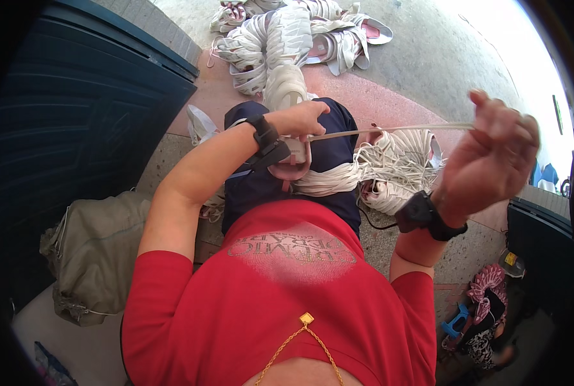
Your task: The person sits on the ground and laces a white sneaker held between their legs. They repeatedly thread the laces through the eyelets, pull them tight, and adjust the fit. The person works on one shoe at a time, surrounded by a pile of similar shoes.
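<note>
A sneaker [292, 168] with pink lining lies across my lap, its heel opening towards me. My left hand [301, 119] is closed on its upper, with part of the fingers hidden behind the hand. From beside that hand a pale shoelace [390, 131] runs taut to the right. My right hand [496, 145], raised and slightly blurred, has its fingers closed on the lace's other end. A bundle of loose white shoelaces [329, 180] drapes over my right thigh, just below the taut lace.
Stacked white sneakers [289, 38] spread over the floor ahead. More laced shoes [399, 170] lie right of my knees. A dark door [74, 135] and a grey-green sack [100, 248] stand at left. Patterned cloth items [486, 315] and a blue object [455, 321] sit at lower right.
</note>
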`<state>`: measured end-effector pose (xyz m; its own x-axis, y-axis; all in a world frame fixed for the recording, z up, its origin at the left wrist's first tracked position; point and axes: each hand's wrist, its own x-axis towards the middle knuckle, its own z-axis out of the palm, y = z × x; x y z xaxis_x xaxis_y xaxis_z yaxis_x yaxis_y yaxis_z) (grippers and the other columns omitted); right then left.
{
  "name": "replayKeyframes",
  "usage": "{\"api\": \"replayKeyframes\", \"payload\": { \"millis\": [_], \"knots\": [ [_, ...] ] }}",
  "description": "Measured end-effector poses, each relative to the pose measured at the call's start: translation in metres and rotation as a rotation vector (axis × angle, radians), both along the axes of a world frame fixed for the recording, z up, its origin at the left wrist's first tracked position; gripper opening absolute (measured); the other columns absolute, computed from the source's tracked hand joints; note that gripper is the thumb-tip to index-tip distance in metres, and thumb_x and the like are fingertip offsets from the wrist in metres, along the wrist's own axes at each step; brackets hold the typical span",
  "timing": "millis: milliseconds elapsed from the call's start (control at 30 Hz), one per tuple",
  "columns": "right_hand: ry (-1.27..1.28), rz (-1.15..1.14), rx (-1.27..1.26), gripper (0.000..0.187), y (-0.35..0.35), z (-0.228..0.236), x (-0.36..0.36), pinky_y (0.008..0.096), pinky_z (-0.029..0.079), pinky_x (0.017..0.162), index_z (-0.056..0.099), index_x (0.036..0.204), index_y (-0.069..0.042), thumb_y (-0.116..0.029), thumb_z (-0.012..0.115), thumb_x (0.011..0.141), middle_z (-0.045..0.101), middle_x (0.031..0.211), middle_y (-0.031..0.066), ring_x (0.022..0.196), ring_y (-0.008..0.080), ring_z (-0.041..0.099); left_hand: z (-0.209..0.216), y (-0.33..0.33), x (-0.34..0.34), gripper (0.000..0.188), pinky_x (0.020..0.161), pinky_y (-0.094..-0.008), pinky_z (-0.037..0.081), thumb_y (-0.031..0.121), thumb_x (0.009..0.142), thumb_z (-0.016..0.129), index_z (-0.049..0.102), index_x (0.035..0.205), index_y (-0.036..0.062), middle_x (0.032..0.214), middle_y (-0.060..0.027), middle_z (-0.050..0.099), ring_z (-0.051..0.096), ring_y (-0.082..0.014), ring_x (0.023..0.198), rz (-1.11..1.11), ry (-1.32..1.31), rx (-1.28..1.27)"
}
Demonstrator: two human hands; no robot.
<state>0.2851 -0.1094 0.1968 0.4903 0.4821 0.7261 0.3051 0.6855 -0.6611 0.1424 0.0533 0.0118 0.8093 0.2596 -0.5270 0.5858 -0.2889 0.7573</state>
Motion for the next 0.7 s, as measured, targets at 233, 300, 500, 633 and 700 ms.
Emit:
{"api": "replayKeyframes", "payload": {
  "millis": [233,300,500,633,700],
  "knots": [
    [0.655,0.356,-0.636,0.025,0.029,-0.08,-0.01,0.0159,0.025,0.041,0.052,0.106,-0.003,-0.026,0.051,0.097,0.038,0.067,-0.0056,0.051,0.0004,0.031,-0.031,0.023,-0.085,0.036,0.075,-0.045,0.048,0.01,0.084,0.055,0.051,0.119,0.0048,0.094,-0.0205,0.064,0.061,-0.0382,0.089,-0.009,-0.133,0.55],
    [0.32,0.414,-1.049,0.022,0.041,-0.147,-0.039,0.0193,0.035,0.046,0.061,0.1,-0.005,-0.025,0.057,0.093,0.052,0.074,-0.0059,0.059,0.0001,0.042,-0.04,0.026,-0.105,0.033,0.075,-0.045,0.048,0.012,0.083,0.055,0.054,0.116,0.0054,0.093,-0.0202,0.064,0.06,-0.0379,0.09,-0.032,-0.166,0.512],
    [-0.562,0.08,-1.138,0.018,0.042,-0.237,-0.123,0.038,0.051,0.056,0.064,0.084,-0.001,-0.018,0.058,0.08,0.064,0.07,0.0159,0.062,0.0277,0.065,-0.032,0.011,-0.121,0.011,0.066,-0.0428,0.052,0.012,0.082,0.052,0.058,0.09,0.0062,0.083,-0.0151,0.065,0.065,-0.0328,0.078,-0.222,-0.048,0.854],
    [-0.738,0.049,-1.193,0.017,0.046,-0.232,-0.137,0.0398,0.052,0.055,0.057,0.078,-0.003,-0.02,0.057,0.08,0.063,0.066,0.0124,0.063,0.0323,0.065,-0.026,-0.014,-0.123,0.007,0.052,-0.0406,0.052,0.012,0.083,0.05,0.051,0.078,0.0073,0.065,-0.0126,0.062,0.065,-0.0301,0.06,-0.108,-0.051,1.028],
    [-0.829,0.034,-1.241,0.014,0.052,-0.243,-0.143,0.0378,0.052,0.053,0.056,0.079,-0.004,-0.017,0.056,0.081,0.063,0.068,0.0117,0.062,0.0308,0.066,-0.031,-0.023,-0.124,0.005,0.05,-0.0405,0.052,0.011,0.083,0.05,0.05,0.081,0.0064,0.06,-0.0121,0.06,0.064,-0.0306,0.056,-0.059,-0.088,1.061]
  ]
}}
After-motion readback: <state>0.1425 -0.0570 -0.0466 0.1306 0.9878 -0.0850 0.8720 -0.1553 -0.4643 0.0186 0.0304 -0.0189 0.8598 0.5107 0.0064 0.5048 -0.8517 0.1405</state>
